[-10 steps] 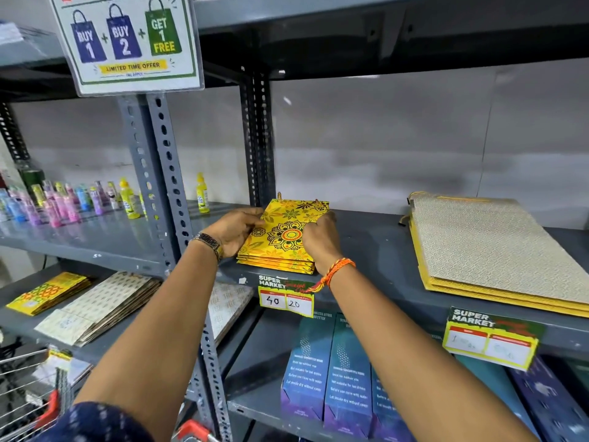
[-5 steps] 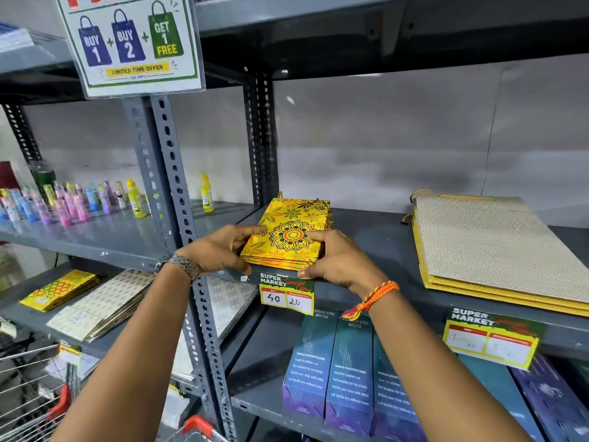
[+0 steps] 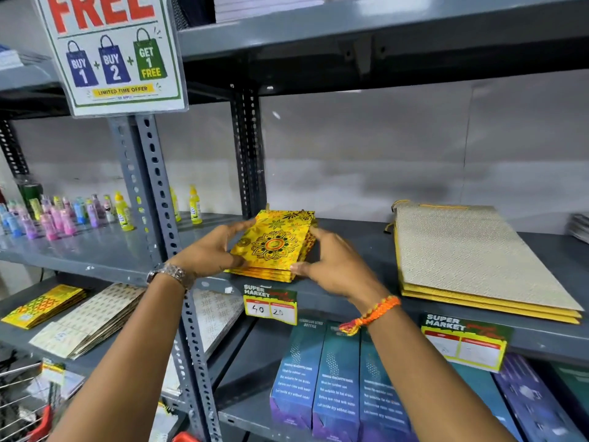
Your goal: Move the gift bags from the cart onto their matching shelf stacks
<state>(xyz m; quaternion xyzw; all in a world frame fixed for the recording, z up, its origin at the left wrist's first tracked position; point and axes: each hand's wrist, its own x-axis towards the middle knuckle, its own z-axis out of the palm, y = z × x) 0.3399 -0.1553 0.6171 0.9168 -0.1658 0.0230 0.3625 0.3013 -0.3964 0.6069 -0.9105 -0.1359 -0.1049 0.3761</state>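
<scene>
Yellow gift bags [image 3: 274, 247] lie between left hand [image 3: 207, 253] and right hand [image 3: 338, 269], hands unclenched, beige bags [image 3: 471, 250] rightward.

Both bare forearms rise from the lower edge of the head view and converge, palms facing each other. Left hand [image 3: 212, 252]: wrist bearing a metal watch [image 3: 170, 274], fingers nearly straight and laid along the left side of the yellow gift bag stack [image 3: 274, 247], thumb low at its near left corner. Right hand [image 3: 334, 266], slightly blurred: wrist bearing an orange thread band [image 3: 371, 314], fingers loosely extended beside the stack's right side, thumb tip touching its near right corner.
</scene>
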